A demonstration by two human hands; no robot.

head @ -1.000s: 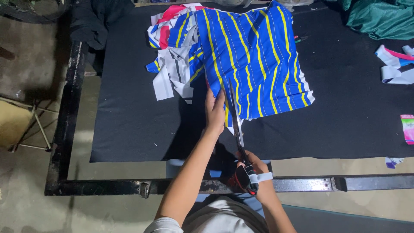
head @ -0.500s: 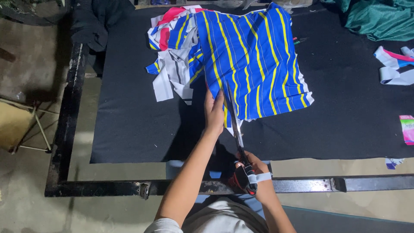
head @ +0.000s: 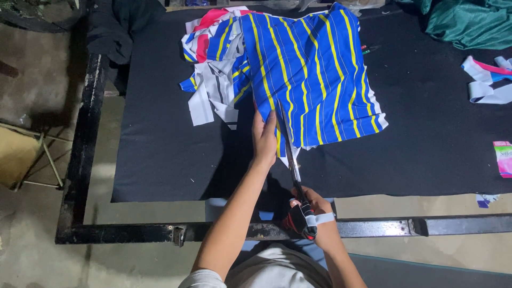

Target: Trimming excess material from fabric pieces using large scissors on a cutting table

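Observation:
A blue cloth with yellow stripes (head: pixel 314 74) lies spread on the black table cover (head: pixel 160 138). My left hand (head: pixel 264 140) rests flat on the cloth's near left edge, fingers pointing away from me. My right hand (head: pixel 308 213) grips the dark handles of long scissors (head: pixel 290 154). Their blades run up along the cloth's left edge, right beside my left hand's fingers. A white band wraps my right wrist.
Cut scraps in white, blue, yellow and pink (head: pixel 213 69) are piled left of the cloth. More strips (head: pixel 488 80) and green fabric (head: pixel 469 24) lie at the far right. A black metal frame (head: pixel 85 154) borders the table. A dark garment (head: pixel 114 29) hangs at the far left corner.
The scissor blades have advanced a little farther up the cloth's left edge, and my left hand has slid forward slightly with them.

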